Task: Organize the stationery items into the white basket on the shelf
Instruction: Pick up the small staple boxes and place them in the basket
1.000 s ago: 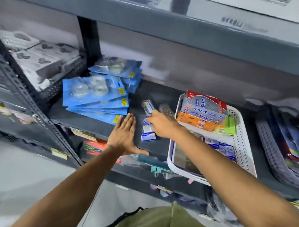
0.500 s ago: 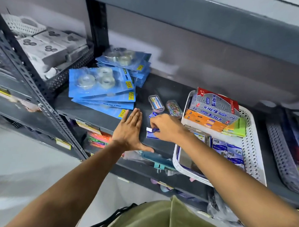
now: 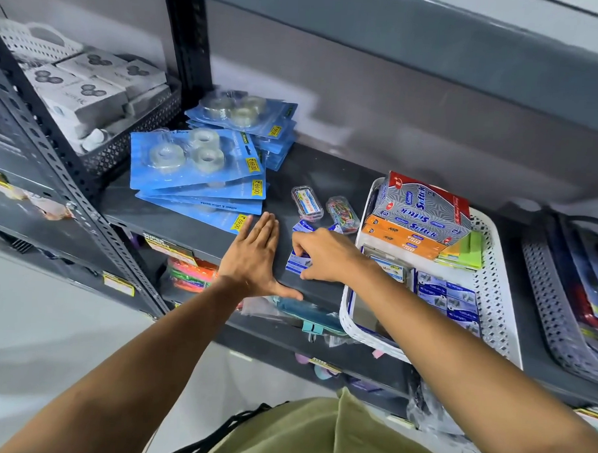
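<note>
**A:** What could have gone wrong at that point?

**B:** The right hand (image 3: 327,253) had its fingers curled down onto a few small blue boxes (image 3: 297,262) on the dark shelf (image 3: 327,169), near the front edge. It was gathering several at once, so I judged one could slip loose and drop off the lip. Whether the fingers had truly clamped a box or were only touching, I could not tell.

**A:** And the left hand (image 3: 255,255)?

**B:** Flat on the shelf, fingers straight and together, thumb out along the front edge. It held nothing. It lay just left of the boxes, like a stop.

**A:** Where was the white basket (image 3: 494,269)?

**B:** Just right of the hand, on the same shelf, its near corner hanging over the edge. It already held grey and orange cartons (image 3: 425,214), green paper pads (image 3: 464,250) and more blue boxes (image 3: 448,298). A careless push on the rim might have tipped it forward.

**A:** Anything in the way?

**B:** A clear case with a label (image 3: 307,202) and a clear case of coloured paper clips (image 3: 342,214) lay just beyond the hand, both outside the basket. The basket's wall would have to be cleared. Blue tape packs (image 3: 194,167) were stacked to the left, apart from the work.
</note>
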`<state>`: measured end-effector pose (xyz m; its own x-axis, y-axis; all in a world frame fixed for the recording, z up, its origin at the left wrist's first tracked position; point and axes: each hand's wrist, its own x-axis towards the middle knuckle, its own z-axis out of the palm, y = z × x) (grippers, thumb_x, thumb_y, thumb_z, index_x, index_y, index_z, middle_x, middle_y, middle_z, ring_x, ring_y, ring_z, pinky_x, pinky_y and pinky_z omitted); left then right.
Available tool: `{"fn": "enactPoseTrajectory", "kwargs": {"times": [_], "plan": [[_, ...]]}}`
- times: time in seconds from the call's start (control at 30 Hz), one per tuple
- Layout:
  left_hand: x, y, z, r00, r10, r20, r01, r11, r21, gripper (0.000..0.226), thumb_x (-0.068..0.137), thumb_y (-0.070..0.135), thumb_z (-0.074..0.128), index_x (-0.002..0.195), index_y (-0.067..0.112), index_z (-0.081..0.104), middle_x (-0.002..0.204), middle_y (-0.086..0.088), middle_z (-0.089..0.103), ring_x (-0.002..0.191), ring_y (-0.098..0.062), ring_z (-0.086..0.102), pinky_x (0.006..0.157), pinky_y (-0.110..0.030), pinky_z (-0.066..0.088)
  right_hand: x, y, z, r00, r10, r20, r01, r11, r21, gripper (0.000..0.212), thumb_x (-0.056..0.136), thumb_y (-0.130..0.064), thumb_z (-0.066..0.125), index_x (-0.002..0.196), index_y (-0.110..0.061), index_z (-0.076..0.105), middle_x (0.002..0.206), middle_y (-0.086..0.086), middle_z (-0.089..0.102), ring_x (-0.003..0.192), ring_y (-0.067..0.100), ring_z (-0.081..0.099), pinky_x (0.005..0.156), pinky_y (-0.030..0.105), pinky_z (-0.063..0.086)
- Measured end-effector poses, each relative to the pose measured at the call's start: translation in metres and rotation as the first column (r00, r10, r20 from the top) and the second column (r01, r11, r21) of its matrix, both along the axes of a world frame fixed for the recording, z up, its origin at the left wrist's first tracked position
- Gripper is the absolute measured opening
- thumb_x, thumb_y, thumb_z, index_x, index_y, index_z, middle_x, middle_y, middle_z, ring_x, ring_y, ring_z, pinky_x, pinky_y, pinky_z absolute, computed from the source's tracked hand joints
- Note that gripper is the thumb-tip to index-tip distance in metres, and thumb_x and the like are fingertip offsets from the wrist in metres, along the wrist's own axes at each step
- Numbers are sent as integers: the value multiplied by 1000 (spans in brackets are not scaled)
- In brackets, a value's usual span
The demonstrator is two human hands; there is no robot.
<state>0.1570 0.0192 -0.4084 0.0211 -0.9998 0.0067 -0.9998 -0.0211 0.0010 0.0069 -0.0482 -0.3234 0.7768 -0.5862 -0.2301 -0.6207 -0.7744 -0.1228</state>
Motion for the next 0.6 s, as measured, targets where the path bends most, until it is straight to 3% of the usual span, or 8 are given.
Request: {"fn": "enactPoseTrajectory", "kwargs": {"times": [0.1, 0.23, 0.47, 0.6], "plan": [[0, 0, 0, 1000, 0, -2, 0, 1000, -2, 149, 44, 106, 10, 146, -2, 4, 159, -15, 9, 148, -24, -6, 117, -44, -14, 2, 3, -2, 1000, -12, 14, 12, 1000, -21, 40, 68, -24, 75, 99, -18, 50, 91, 4, 61, 84, 28, 60, 61, 31, 40], [1, 0, -1, 1000, -1, -1, 1, 1000, -2, 149, 44, 106, 10, 146, -2, 4, 159, -16, 9, 148, -24, -6, 118, -44, -13, 5, 5, -4, 997, -79, -26, 79, 997, 0, 57, 65, -40, 79, 109, -14, 53, 102, 6, 64, 91, 29, 62, 71, 34, 49], [1, 0, 1, 1000, -5, 1, 5, 1000, 19, 149, 46, 105, 13, 147, -4, 12, 158, -17, 14, 148, -25, -1, 119, -44, -9, 6, 9, -3, 991, -136, -20, 136, 991, -21, 35, 73, -35, 73, 97, -13, 63, 101, 9, 66, 91, 29, 62, 67, 32, 44], [-3, 1, 4, 1000, -8, -7, 8, 1000, 21, 149, 47, 105, 15, 148, -5, 9, 159, -18, 9, 148, -26, -4, 120, -45, -5, 1, 13, 5, 984, -174, 39, 176, 984, -37, 21, 72, -32, 69, 77, -15, 58, 80, 7, 61, 81, 30, 62, 59, 29, 39]]}}
